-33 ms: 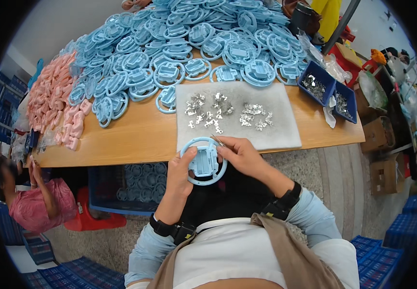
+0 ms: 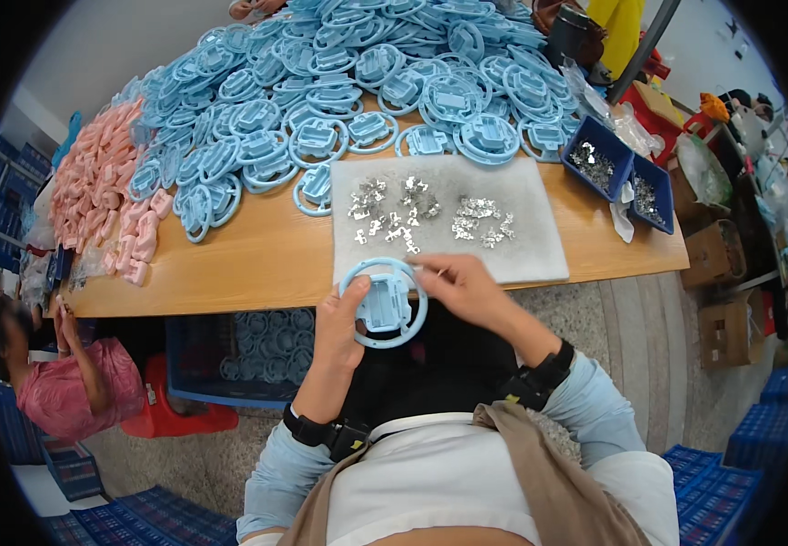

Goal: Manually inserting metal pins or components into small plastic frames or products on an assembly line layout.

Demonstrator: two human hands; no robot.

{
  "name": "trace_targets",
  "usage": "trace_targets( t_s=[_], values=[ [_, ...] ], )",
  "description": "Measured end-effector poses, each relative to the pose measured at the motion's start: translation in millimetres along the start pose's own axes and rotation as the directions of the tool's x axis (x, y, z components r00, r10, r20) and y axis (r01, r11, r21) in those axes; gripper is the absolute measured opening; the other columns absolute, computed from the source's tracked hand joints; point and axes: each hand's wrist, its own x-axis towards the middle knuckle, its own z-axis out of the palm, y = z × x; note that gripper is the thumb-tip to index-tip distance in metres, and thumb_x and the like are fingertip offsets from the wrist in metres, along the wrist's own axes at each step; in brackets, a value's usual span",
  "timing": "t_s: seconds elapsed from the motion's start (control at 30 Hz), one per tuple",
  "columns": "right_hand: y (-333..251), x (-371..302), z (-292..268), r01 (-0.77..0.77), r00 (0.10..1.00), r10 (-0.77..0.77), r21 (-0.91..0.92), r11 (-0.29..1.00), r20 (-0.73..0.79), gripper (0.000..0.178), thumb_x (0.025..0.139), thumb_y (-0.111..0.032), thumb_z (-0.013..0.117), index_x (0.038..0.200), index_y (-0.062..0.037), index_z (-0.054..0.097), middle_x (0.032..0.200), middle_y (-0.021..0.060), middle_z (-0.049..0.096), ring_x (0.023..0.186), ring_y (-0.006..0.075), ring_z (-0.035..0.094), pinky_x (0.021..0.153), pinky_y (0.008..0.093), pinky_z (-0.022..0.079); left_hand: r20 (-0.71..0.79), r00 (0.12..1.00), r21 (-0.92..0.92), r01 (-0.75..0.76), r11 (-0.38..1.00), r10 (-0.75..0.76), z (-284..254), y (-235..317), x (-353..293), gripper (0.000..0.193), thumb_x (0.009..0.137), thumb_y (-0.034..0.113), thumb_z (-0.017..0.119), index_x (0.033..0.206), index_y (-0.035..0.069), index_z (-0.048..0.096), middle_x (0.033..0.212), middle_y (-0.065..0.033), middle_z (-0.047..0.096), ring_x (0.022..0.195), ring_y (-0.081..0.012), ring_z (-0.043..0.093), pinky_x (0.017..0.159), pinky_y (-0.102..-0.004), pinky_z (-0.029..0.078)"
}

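Observation:
A light-blue plastic toy steering wheel part (image 2: 383, 305) is held over my lap, just off the table's near edge. My left hand (image 2: 339, 318) grips its left rim, thumb on top; the fingers beneath are hidden. At the wheel's upper right, my right hand (image 2: 459, 287) has thumb and forefinger pinched together. Something small and pale shows at those fingertips, too blurred to name. Beyond the wheel lies a whitish pad (image 2: 529, 227) bearing small shiny metal pieces (image 2: 478, 207) in loose clusters.
Blue wheel parts (image 2: 317, 136) form a large heap at the back, with pink plastic parts (image 2: 98, 182) to its left. Two blue bins (image 2: 601, 156) of metal pieces stand at right. Under the table sits a blue crate (image 2: 189, 364). A person in pink (image 2: 85, 387) sits at left.
My right hand has shifted slightly right, away from the wheel. The thin pointed tool seen at its fingertips before no longer shows clearly. My left hand and the wheel have barely moved.

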Motion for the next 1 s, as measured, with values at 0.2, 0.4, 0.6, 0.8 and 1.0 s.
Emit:
trace_targets(
  t_s=[0.2,0.4,0.6,0.8,1.0],
  values=[
    [2.4,21.9,-82.0,0.059,0.943,-0.263,-0.675,0.735,-0.204,0.014,0.074,-0.004,0.06,0.088,0.0,0.063,0.073,0.0123,0.056,0.064,0.026,0.055,0.057,0.0319,0.042,-0.006,0.998,0.038,-0.064,0.997,0.064,-2.1,14.0,10.6,0.022,0.084,0.017,0.058,0.098,0.0,0.059,0.087,-0.0069,0.063,0.074,-0.013,0.063,0.064,-0.026,0.053],
    [6.2,25.8,-85.0,0.034,0.967,-0.203,-0.717,0.697,-0.151,0.008,0.076,-0.007,0.057,0.079,0.0003,0.059,0.078,0.015,0.055,0.075,0.0344,0.054,0.067,0.0403,0.044,-0.037,0.999,0.054,-0.029,0.998,0.031,-5.2,6.5,15.7,0.022,0.084,0.02,0.059,0.098,0.002,0.059,0.085,-0.0038,0.063,0.071,-0.0101,0.062,0.06,-0.0228,0.051],
    [-6.4,23.3,-75.2,0.095,0.941,-0.281,-0.645,0.759,-0.191,0.008,0.072,-0.005,0.061,0.078,-0.0009,0.059,0.078,0.0107,0.058,0.058,0.0233,0.054,0.054,0.0317,0.044,-0.023,1.0,0.074,0.017,0.997,-0.015,-6.1,3.4,17.1,0.024,0.086,0.024,0.059,0.099,0.004,0.058,0.084,-0.0005,0.061,0.07,-0.0064,0.058,0.052,-0.0203,0.045],
    [-32.7,25.0,-10.2,0.336,0.919,-0.389,-0.38,0.862,-0.069,0.01,0.07,-0.003,0.065,0.078,-0.0017,0.061,0.079,0.0083,0.061,0.053,0.0169,0.054,0.048,0.0257,0.043,-0.047,0.996,0.06,0.077,0.995,-0.074,8.8,5.6,17.0,0.024,0.087,0.026,0.057,0.1,0.005,0.058,0.081,0.0005,0.06,0.068,-0.0059,0.057,0.052,-0.0193,0.044],
    [-16.8,37.8,11.1,0.541,0.818,-0.562,-0.495,0.68,0.122,0.014,0.067,-0.001,0.065,0.079,-0.003,0.059,0.086,0.0071,0.06,0.057,0.019,0.058,0.049,0.0277,0.046,-0.017,0.999,0.145,0.03,0.989,-0.028,3.2,3.5,15.3,0.024,0.087,0.027,0.057,0.097,0.006,0.058,0.075,0.0023,0.058,0.061,-0.0042,0.053,0.048,-0.0187,0.04]
  ],
)
